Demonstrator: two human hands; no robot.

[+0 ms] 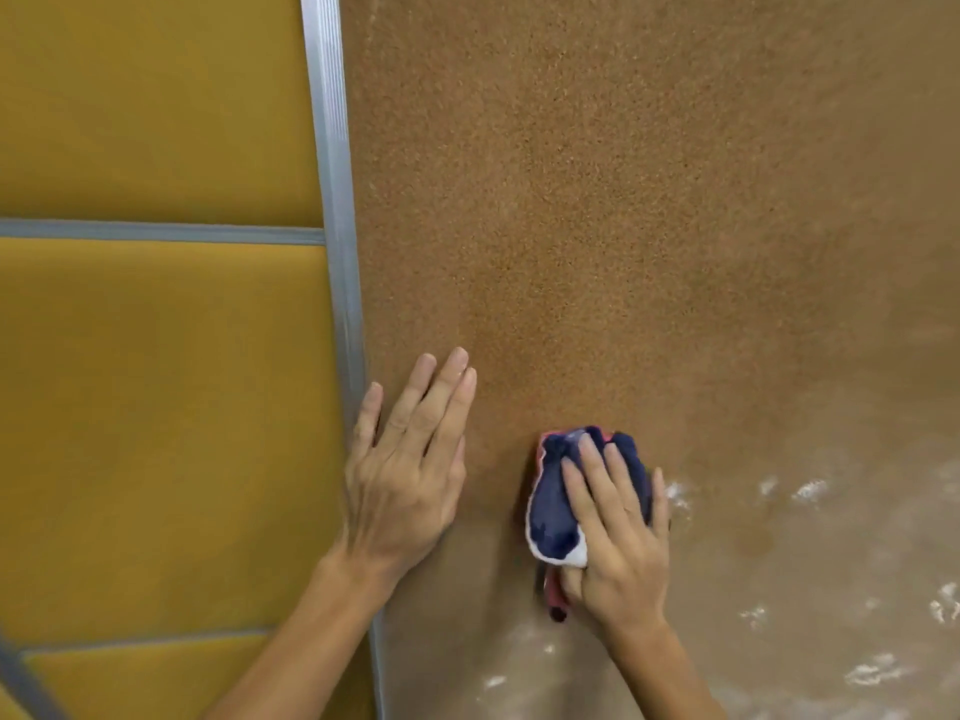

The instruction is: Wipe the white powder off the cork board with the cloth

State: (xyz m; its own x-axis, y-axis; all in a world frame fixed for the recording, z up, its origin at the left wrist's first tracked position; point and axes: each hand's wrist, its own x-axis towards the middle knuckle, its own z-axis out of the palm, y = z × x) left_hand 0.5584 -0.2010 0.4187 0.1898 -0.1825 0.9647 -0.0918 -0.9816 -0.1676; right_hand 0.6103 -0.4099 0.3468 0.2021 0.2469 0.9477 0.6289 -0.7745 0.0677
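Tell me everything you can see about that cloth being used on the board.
The cloth is a bunched-up wad of soft fabric, mostly dark blue, with a white patch at its lower edge and pink showing at the top and bottom. The right hand presses it flat against the cork board, fingers spread over it. White powder lies just to its right and below.

both forearms bare, no sleeves; left grip [402,475] and right grip [618,537] ungloved.

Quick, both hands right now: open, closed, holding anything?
Left hand: open, flat on the cork board, holding nothing.
Right hand: closed on the bunched blue cloth, pressing it to the board.
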